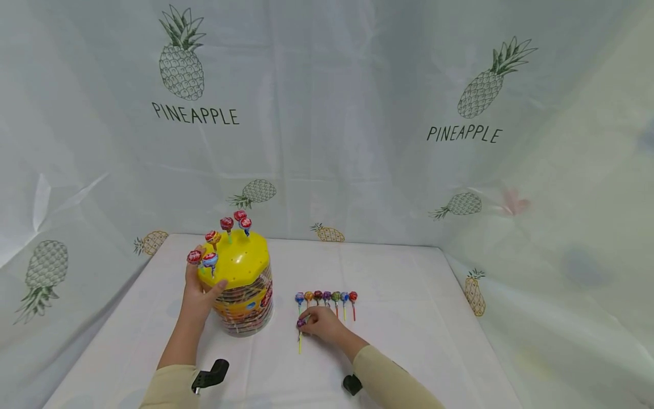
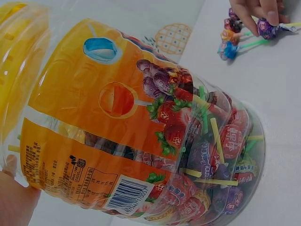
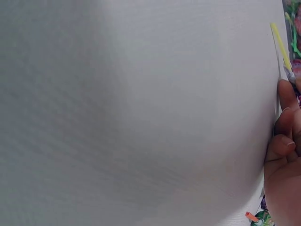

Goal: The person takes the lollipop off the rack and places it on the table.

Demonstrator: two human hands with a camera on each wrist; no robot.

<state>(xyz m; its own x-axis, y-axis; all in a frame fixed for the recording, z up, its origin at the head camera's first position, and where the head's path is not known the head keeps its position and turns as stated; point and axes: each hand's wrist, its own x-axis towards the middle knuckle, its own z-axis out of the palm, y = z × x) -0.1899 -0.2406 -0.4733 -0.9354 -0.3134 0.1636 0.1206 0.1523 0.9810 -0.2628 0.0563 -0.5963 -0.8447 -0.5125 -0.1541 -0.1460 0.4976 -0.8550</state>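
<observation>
A clear plastic jar (image 1: 242, 318) full of wrapped lollipops stands left of centre, with a yellow lid (image 1: 242, 264). My left hand (image 1: 196, 295) grips it by the upper side, thumb at the front and fingers round the far left. Several lollipops (image 1: 227, 223) stand upright in the lid's holes. Right of the jar, my right hand (image 1: 323, 324) pinches a purple-wrapped lollipop (image 2: 267, 29) by its candy head, low over the table. Its yellow stick (image 1: 300, 345) points towards me. The right wrist view shows only part of that hand at its right edge.
Just beyond my right hand, a row of several lollipops (image 1: 336, 296) lies on the white-covered table (image 1: 398, 329), sticks towards me. A pineapple-print sheet (image 1: 327, 142) hangs behind the table and at its sides. Black wrist-camera mounts (image 1: 212, 375) sit by both sleeves.
</observation>
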